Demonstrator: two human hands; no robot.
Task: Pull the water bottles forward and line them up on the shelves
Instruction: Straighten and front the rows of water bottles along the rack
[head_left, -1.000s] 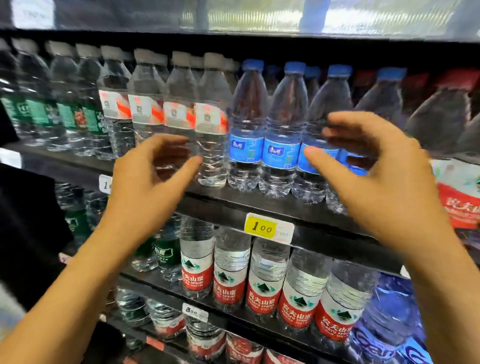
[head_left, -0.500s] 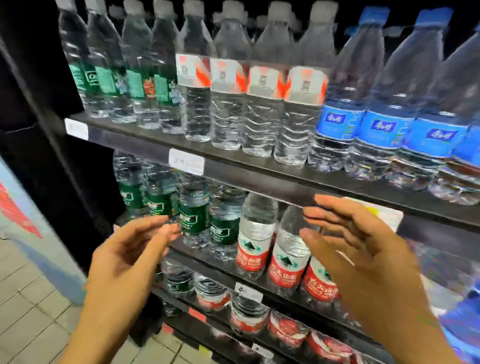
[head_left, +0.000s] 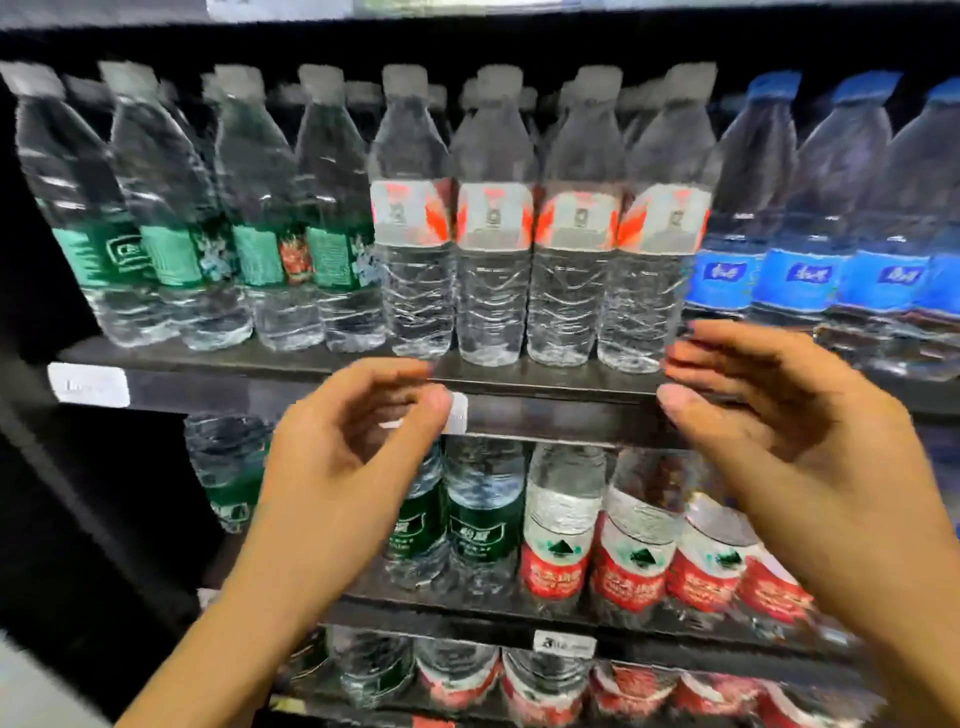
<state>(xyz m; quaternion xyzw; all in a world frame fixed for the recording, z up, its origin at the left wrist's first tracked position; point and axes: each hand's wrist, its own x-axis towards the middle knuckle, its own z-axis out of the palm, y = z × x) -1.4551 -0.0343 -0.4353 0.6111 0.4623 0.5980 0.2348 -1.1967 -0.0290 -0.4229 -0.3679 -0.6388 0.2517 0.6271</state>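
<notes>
The upper shelf (head_left: 519, 382) carries a front row of water bottles: green-labelled ones (head_left: 176, 249) at left, white-and-red-labelled ones (head_left: 493, 223) in the middle, blue-labelled ones (head_left: 810, 270) at right. My left hand (head_left: 343, 457) hovers in front of the shelf edge below the white-labelled bottles, fingers loosely curled, holding nothing. My right hand (head_left: 779, 410) is raised opposite it, fingers nearly straight, fingertips close to the base of the rightmost white-labelled bottle (head_left: 649, 291). Whether they touch it is unclear in the blur.
The middle shelf (head_left: 467, 608) holds dark-green-labelled bottles (head_left: 483, 525) and red-labelled bottles (head_left: 561, 540). A lower shelf shows more red-labelled bottles (head_left: 545, 686). Price tags (head_left: 88, 384) sit on the shelf edges. The rack's dark side panel (head_left: 62, 519) runs down the left.
The view has swung up from the lower shelves. Both hands have risen from the middle shelf level to the upper shelf edge, still holding nothing.
</notes>
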